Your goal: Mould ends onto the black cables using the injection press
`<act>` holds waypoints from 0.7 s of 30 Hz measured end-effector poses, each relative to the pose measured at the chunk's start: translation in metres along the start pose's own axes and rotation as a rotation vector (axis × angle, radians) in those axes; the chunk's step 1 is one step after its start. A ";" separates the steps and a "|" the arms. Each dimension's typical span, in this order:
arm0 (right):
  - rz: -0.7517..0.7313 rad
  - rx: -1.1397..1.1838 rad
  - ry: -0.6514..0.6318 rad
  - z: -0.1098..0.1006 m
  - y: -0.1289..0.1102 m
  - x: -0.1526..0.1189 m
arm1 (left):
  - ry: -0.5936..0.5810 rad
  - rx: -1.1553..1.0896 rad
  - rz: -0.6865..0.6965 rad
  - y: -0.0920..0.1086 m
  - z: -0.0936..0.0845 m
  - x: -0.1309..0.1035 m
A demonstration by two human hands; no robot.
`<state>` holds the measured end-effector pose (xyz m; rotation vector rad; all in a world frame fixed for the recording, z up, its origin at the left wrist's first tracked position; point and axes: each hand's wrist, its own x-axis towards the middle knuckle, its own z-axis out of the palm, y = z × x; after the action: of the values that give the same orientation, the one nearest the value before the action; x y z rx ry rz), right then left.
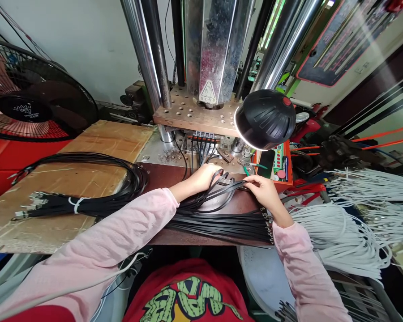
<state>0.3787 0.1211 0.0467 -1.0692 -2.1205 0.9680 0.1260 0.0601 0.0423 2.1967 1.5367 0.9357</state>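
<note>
My left hand point(206, 178) is closed round several black cables in front of the press. To its right, my right hand point(262, 190) pinches the far end of the same black cables point(226, 191), which loop between the two hands. Below them a thick bundle of black cables point(218, 226) lies along the brown table edge, its metal ends by my right wrist. A tied, coiled black bundle point(97, 205) rests at the left on the wooden board. Under the press plate, short black cables point(201, 150) hang out of a fixture point(204, 137).
The press plate point(195, 118) stands on steel columns, with a black lamp point(265, 120) at its right. A fan point(30, 98) is at the left. White cable bundles point(342, 237) lie at the right, beside an orange-edged control box point(277, 165). A white tub point(265, 277) sits below.
</note>
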 end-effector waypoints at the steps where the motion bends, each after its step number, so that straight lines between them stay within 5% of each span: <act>1: -0.002 -0.006 -0.004 -0.001 0.000 0.000 | -0.006 0.005 -0.004 0.001 0.000 0.001; 11: -0.021 -0.092 -0.050 -0.003 0.006 -0.001 | -0.113 0.195 -0.118 0.010 -0.005 -0.010; 17: -0.069 -0.203 0.115 -0.029 -0.034 -0.019 | -0.138 0.339 -0.105 0.021 -0.018 -0.014; 19: -0.068 -0.191 -0.004 -0.046 -0.060 -0.036 | -0.149 0.363 -0.118 0.023 -0.021 -0.013; 21: -0.101 -0.110 -0.351 -0.063 -0.085 -0.057 | -0.167 0.369 -0.127 0.023 -0.023 -0.013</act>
<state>0.4188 0.0596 0.1418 -0.8825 -2.5113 1.0629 0.1247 0.0365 0.0681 2.3100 1.8581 0.4442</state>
